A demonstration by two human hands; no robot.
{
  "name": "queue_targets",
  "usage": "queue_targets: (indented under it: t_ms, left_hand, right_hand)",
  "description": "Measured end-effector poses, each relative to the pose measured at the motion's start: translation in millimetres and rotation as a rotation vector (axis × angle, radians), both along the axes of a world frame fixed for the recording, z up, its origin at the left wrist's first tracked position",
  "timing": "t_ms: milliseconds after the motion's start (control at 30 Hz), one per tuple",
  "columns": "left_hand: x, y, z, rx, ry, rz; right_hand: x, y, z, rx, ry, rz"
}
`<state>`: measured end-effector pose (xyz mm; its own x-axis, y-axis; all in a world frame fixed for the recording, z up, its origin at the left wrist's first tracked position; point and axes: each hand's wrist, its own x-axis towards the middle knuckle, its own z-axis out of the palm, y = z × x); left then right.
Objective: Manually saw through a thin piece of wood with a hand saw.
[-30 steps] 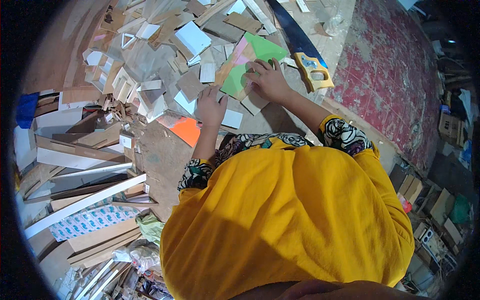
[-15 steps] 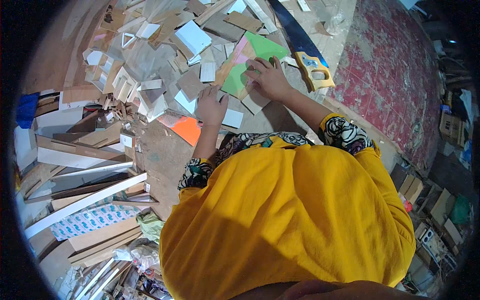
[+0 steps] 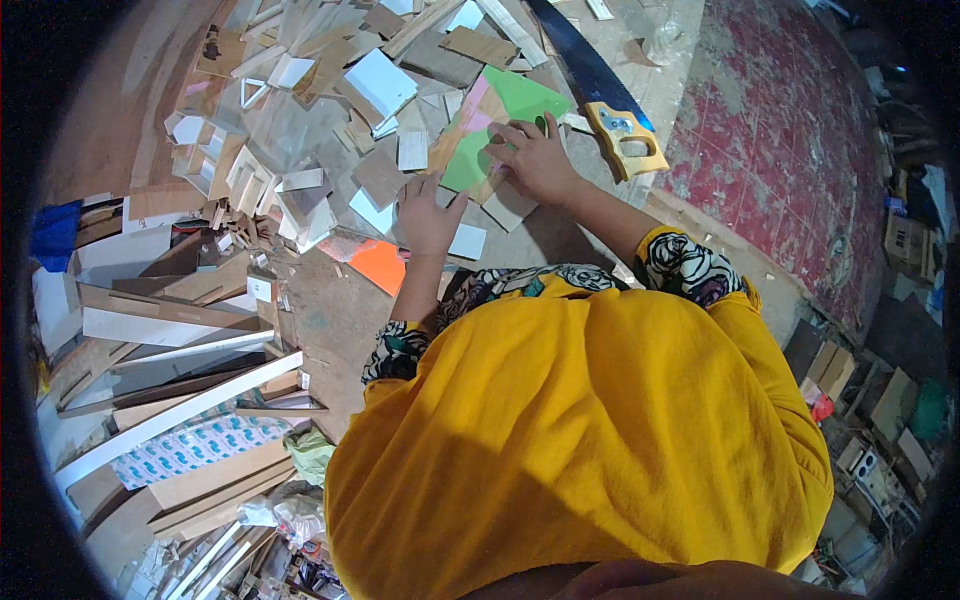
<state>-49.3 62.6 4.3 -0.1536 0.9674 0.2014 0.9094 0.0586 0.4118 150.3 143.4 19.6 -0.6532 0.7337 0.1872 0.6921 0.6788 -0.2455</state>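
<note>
- Green-and-pink board point(image 3: 468, 155): flat piece with painted areas and a bare brown portion, lying obliquely ahead of the torso among scattered offcuts; its near right part is covered by the right hand.
- Right hand point(image 3: 538, 162): back upward over the board, fingers spread, their tips at the painted face. No pinch is visible; the pressure applied cannot be told.
- Left hand point(image 3: 428, 213): back upward, just beside the near left corner of the board; fingers extended close together, thumb held apart. Whether they touch anything beneath cannot be told.
- Recent change: compared with half a second ago, the left thumb stands farther from its neighbouring fingers and the whole view is slightly turned, while the right hand keeps its place on the board. This suggests that the board is being steadied rather than carried, the left hand being the freer of the two.
- Immediate surroundings: a pale grey-brown piece point(image 3: 508, 208) at the near edge of the board, below the right hand; a white rectangle point(image 3: 467, 241) to the right of the left wrist; an orange piece point(image 3: 378, 268) to its left; a brown square point(image 3: 377, 178) ahead and to the left.
- Farther out: a handsaw point(image 3: 597, 85), dark-bladed and yellow-handled, to the right of the board.
- Periphery: a long white strip point(image 3: 180, 420) among stacked offcuts at left; a worn red surface point(image 3: 765, 150) at right.
</note>
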Motion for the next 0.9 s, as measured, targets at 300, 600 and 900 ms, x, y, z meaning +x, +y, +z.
queue_targets:
  t_ms: [300,600,900]
  left_hand:
    - [31.3,43.4,26.1,0.042,-0.108,-0.222]
    - [48.9,82.9,-25.4,0.034,-0.194,-0.316]
    - [51.7,82.2,-28.9,0.035,-0.018,-0.323]
  right_hand:
    - [-1.4,0.8,1.3,-0.023,0.004,-0.033]
    - [43.1,2.6,3.0,-0.021,0.203,0.117]
    - [97.7,-35.6,8.0,-0.225,0.363,-0.283]
